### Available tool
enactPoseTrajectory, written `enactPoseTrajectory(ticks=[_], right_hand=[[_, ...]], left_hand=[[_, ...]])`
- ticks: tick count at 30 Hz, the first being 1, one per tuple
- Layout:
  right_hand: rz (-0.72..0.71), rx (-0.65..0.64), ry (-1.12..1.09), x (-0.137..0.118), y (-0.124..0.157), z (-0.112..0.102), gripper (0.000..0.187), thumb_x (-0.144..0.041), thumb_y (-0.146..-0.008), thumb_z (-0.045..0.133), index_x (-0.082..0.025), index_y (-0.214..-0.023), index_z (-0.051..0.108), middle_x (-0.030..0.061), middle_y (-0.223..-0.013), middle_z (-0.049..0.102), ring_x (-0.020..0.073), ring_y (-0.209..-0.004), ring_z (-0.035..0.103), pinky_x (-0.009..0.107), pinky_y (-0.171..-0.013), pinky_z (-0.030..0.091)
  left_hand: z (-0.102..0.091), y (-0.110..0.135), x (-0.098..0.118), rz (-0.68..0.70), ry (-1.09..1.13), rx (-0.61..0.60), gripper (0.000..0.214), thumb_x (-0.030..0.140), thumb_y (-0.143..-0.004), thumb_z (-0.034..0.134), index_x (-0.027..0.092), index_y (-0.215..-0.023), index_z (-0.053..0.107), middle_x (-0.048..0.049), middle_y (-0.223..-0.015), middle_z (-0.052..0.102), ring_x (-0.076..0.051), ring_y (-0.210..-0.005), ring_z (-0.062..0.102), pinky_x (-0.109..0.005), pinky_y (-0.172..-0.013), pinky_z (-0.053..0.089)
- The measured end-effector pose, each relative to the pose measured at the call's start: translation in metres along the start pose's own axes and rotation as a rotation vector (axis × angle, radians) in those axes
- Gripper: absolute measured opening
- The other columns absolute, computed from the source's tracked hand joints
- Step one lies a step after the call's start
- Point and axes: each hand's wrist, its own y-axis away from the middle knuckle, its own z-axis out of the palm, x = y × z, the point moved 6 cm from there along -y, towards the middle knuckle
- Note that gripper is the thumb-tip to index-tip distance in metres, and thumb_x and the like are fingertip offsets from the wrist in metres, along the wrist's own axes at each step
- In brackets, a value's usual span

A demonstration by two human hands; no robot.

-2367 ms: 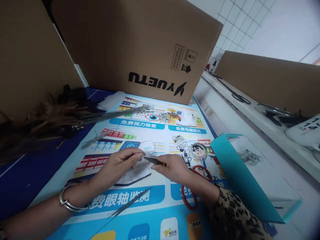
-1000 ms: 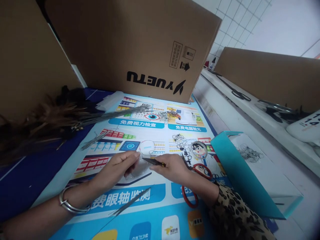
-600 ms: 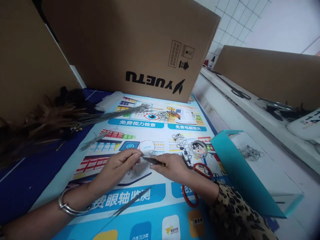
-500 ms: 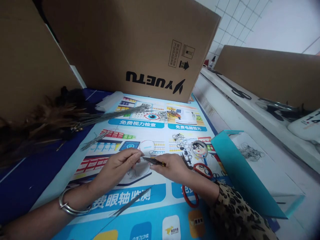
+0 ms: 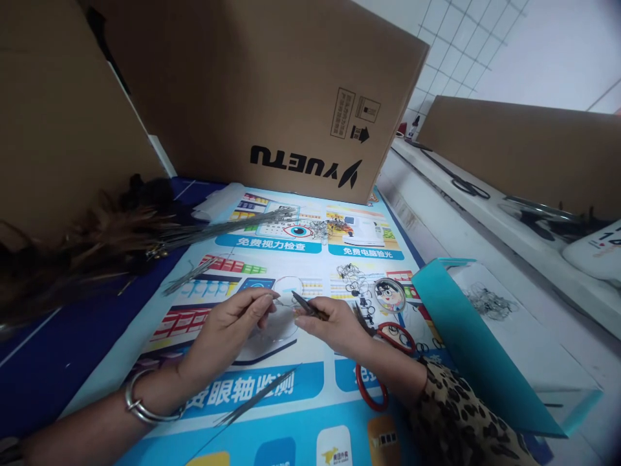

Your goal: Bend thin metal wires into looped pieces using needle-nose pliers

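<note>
My left hand [image 5: 233, 323] is pinched at the fingertips on a thin wire whose far end I cannot make out. A silver bangle sits on that wrist. My right hand [image 5: 334, 323], in a leopard-print sleeve, grips small dark pliers [image 5: 306, 305] whose tip points up-left toward the left fingertips. Both hands hover over a printed blue poster [image 5: 301, 395] on the table. A bundle of thin wires [image 5: 257, 396] lies on the poster just below my hands. Red-handled scissors [image 5: 376, 362] lie under my right wrist.
A large cardboard box [image 5: 272, 90] stands behind the poster, another at far left. Brown feathers [image 5: 82, 246] and long wires [image 5: 218, 226] lie at left. Small metal rings [image 5: 353, 275] and a round badge [image 5: 389, 294] lie right of my hands. A teal-edged tray [image 5: 485, 349] holds more rings.
The pliers' tip has swung upward and the right hand has shifted slightly up. The left hand keeps its pinch. The camera has tilted a little.
</note>
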Motion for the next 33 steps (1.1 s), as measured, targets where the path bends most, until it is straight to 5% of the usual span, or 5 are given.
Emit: enactPoseTrajectory(ticks=[11,24,33], right_hand=[[0.007,0.127,0.03,0.001,0.003,-0.003,0.028,-0.045,-0.082,0.059,-0.017,-0.076,0.061,-0.0047,-0.063,0.044,0.0095,-0.06,0.039,0.021,-0.055,0.032],[-0.089,0.037,0.283,-0.004,0.002,0.008,0.026,-0.036,-0.086,0.057,-0.017,-0.067,0.057,-0.0044,-0.061,0.044,0.0095,-0.06,0.044,0.02,-0.054,0.028],[-0.156,-0.037,0.448,-0.015,0.004,0.008,0.026,-0.037,-0.091,0.057,-0.018,-0.075,0.065,-0.0012,-0.07,0.059,0.0117,-0.067,0.053,0.02,-0.059,0.034]], left_hand=[[0.006,0.0,0.007,0.009,0.02,-0.103,0.028,0.046,-0.092,0.056,0.021,-0.09,0.068,-0.0032,-0.087,0.07,-0.02,-0.085,0.063,-0.029,-0.076,0.05],[0.007,0.006,0.002,0.005,-0.016,-0.05,0.024,0.044,-0.092,0.057,0.022,-0.096,0.068,-0.0019,-0.091,0.068,-0.019,-0.084,0.061,-0.029,-0.077,0.05],[0.0,0.004,0.015,0.214,-0.148,0.017,0.02,0.038,-0.093,0.055,0.022,-0.093,0.068,-0.0019,-0.09,0.068,-0.02,-0.086,0.063,-0.029,-0.079,0.05]])
